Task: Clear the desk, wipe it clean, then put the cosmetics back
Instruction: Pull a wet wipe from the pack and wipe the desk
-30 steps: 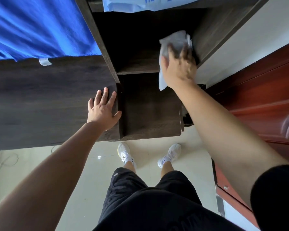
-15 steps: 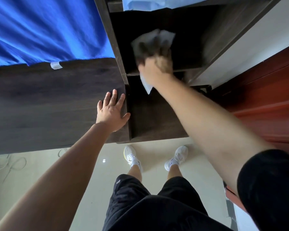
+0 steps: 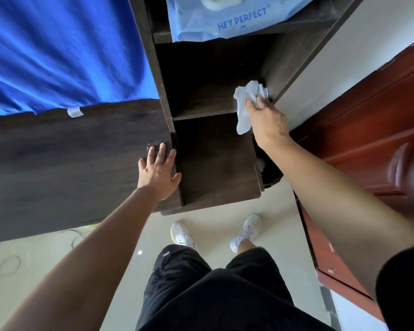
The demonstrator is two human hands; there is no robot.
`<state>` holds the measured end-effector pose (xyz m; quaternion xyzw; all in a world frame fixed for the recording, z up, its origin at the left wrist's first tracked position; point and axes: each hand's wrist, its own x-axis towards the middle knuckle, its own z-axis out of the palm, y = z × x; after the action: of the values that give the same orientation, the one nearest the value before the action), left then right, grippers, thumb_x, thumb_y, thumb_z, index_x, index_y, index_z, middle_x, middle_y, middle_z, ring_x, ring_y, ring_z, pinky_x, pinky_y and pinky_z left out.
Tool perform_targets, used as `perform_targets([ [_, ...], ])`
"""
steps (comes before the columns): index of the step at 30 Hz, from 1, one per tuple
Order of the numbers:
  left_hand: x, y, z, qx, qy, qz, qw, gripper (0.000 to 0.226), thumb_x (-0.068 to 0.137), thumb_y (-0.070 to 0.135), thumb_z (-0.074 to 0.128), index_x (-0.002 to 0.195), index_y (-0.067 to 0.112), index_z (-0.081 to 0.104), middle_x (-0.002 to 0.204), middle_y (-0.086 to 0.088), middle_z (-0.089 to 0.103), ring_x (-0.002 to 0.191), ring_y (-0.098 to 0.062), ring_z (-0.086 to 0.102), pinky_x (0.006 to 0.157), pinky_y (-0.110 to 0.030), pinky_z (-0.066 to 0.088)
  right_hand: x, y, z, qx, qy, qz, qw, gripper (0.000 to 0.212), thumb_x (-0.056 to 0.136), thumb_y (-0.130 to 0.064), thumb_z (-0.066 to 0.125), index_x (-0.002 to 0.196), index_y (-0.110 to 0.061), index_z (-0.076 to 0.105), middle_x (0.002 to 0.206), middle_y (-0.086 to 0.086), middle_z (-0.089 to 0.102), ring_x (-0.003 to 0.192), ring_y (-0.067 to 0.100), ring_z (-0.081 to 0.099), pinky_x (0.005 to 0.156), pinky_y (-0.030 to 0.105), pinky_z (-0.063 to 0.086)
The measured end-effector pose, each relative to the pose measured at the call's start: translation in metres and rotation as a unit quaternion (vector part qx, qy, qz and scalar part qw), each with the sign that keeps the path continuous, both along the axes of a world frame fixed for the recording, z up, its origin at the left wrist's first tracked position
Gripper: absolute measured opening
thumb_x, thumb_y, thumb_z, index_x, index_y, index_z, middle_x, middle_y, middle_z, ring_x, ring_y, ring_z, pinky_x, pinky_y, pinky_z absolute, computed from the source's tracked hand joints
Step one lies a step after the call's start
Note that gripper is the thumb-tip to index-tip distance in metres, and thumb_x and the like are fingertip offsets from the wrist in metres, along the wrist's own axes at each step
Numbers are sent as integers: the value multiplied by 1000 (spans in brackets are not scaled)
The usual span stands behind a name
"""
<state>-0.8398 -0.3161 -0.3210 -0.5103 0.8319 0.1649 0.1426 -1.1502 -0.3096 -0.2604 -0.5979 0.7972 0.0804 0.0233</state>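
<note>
My right hand [image 3: 267, 119] holds a crumpled white wipe [image 3: 245, 103] against the right end of a dark wooden shelf board [image 3: 201, 107], close to the shelf unit's right side panel [image 3: 289, 58]. The wipe's loose tail hangs below the hand. My left hand [image 3: 158, 172] rests flat, fingers spread, on the dark desk top [image 3: 58, 158] beside the shelf unit's upright divider. The lower compartment [image 3: 215, 158] in front of the shelf board holds nothing visible. No cosmetics are in view.
A blue cloth [image 3: 58, 51] covers the far part of the desk. A light blue "HEY PERFECT" pack [image 3: 225, 17] lies on the upper shelf. A red-brown wooden door [image 3: 368, 130] stands at the right. Pale tiled floor [image 3: 46, 259] and cables lie below the desk edge.
My right hand has swept the wipe from the shelf's left-middle to its right end. The left hand stays flat on the desk.
</note>
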Motion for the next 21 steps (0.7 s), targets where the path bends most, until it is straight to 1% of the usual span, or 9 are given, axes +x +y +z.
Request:
perform_targets([
  [3, -14, 11, 3, -2, 7, -32, 999, 72, 98, 55, 42, 158, 30, 9, 167, -4, -3, 153, -31, -2, 120, -56, 15, -2, 20, 7, -38, -40, -12, 998, 37, 91, 2, 55, 125, -13, 56, 123, 11, 59, 101, 33, 65, 72, 40, 53],
  [4, -22, 14, 4, -1, 10, -45, 999, 72, 99, 55, 41, 158, 31, 8, 167, -4, -4, 153, -31, -3, 121, -56, 14, -5, 33, 8, -57, -48, -13, 997, 29, 94, -1, 54, 119, -13, 59, 113, 10, 63, 93, 33, 67, 69, 38, 54],
  [5, -33, 16, 5, 1, 16, -56, 998, 72, 99, 56, 40, 158, 31, 7, 167, -3, -5, 153, -31, -3, 121, -57, 13, -9, 49, 8, -84, -76, -20, 993, 23, 96, -5, 54, 116, -14, 62, 108, 10, 65, 89, 34, 68, 69, 39, 55],
  [7, -59, 20, 8, 3, 28, -79, 996, 71, 99, 56, 40, 158, 32, 7, 167, -2, -6, 153, -31, -4, 121, -57, 10, -21, 80, 8, -130, -168, -54, 976, 25, 99, -14, 53, 120, -14, 66, 114, 11, 68, 94, 37, 67, 76, 44, 55],
  [9, -88, 26, 10, 0, 33, -106, 994, 71, 99, 55, 41, 158, 32, 9, 167, -2, -5, 153, -31, -3, 120, -57, 11, -42, 108, 5, -148, -218, -94, 960, 29, 100, -15, 53, 125, -14, 67, 118, 13, 69, 100, 39, 65, 80, 43, 49],
  [13, -151, 44, 4, 2, 42, -135, 990, 73, 97, 55, 43, 158, 30, 10, 167, -3, -1, 153, -31, 0, 120, -57, 14, -93, 148, -14, -108, -254, -145, 950, 32, 101, -13, 51, 129, -11, 66, 122, 15, 68, 109, 38, 63, 88, 44, 47],
  [17, -204, 68, -17, 19, 50, -106, 993, 73, 96, 55, 44, 157, 31, 11, 167, -2, 1, 152, -30, 1, 119, -56, 15, -141, 166, -53, -46, -277, -169, 945, 35, 103, -19, 48, 135, -14, 62, 132, 9, 65, 119, 33, 60, 99, 43, 45],
  [19, -229, 81, -31, 34, 48, -93, 994, 73, 96, 54, 44, 157, 30, 12, 167, -1, 1, 152, -29, 2, 120, -55, 15, -163, 168, -75, -31, -297, -178, 938, 35, 104, -20, 47, 134, -13, 62, 132, 10, 65, 121, 32, 59, 99, 39, 43],
  [21, -248, 90, -51, 41, 39, -80, 995, 74, 96, 54, 46, 158, 29, 12, 167, -2, 1, 153, -29, 1, 120, -55, 15, -180, 169, -104, -19, -318, -189, 929, 35, 104, -20, 45, 133, -12, 63, 129, 10, 67, 120, 31, 59, 94, 34, 41],
])
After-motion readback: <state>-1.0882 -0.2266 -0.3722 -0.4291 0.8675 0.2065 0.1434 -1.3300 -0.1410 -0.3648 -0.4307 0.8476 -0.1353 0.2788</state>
